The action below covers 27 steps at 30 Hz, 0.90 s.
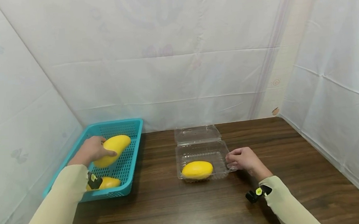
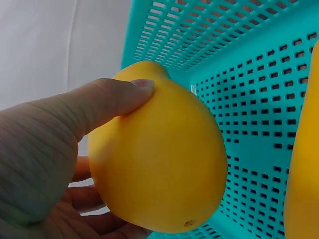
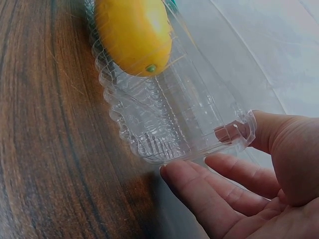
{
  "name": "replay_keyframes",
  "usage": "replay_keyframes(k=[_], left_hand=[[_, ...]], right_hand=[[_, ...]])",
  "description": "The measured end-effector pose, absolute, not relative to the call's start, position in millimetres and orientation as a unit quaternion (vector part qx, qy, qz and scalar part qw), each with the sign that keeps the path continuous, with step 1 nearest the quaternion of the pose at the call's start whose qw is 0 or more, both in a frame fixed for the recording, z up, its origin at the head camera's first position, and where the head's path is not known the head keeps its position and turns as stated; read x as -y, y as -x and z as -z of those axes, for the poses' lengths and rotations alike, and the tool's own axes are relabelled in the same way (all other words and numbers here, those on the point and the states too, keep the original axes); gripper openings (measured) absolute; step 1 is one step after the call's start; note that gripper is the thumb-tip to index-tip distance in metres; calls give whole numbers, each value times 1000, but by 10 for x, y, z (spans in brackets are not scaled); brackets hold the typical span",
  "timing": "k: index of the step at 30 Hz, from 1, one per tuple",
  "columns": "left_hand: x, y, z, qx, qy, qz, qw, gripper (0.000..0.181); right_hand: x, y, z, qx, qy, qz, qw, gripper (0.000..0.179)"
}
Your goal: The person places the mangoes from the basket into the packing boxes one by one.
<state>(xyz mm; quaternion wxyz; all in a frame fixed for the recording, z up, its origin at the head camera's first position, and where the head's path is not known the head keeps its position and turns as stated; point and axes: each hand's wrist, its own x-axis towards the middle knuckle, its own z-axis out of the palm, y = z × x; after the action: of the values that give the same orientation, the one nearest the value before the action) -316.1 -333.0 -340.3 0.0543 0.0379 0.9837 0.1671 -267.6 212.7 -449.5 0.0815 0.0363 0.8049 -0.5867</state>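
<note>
A yellow mango (image 1: 117,145) is gripped in my left hand (image 1: 91,151), over the turquoise basket (image 1: 135,163). In the left wrist view the thumb presses on the upper side of this mango (image 2: 164,154), with the other fingers curled beneath it. Another mango (image 1: 109,182) lies in the near end of the basket, partly hidden by the wrist. My right hand (image 1: 242,159) holds the right edge of a clear plastic clamshell box (image 1: 216,155), thumb and fingers on either side of the wall. One mango (image 1: 197,170) lies in the left part of the box.
The box's lid (image 1: 197,134) lies folded back toward the wall. Basket and box stand apart on a dark wooden table (image 1: 161,205). White sheeting (image 1: 164,74) encloses the back and both sides. A small camera is strapped to each wrist.
</note>
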Motion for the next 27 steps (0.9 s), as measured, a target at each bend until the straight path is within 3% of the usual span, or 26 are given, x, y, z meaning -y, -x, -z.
replay_keyframes(k=[27], left_hand=[[3256,2954,3221,-983,-68,-170,-20,91]], right_hand=[[-2112,2713,4521,-803,-31,589,81,29]])
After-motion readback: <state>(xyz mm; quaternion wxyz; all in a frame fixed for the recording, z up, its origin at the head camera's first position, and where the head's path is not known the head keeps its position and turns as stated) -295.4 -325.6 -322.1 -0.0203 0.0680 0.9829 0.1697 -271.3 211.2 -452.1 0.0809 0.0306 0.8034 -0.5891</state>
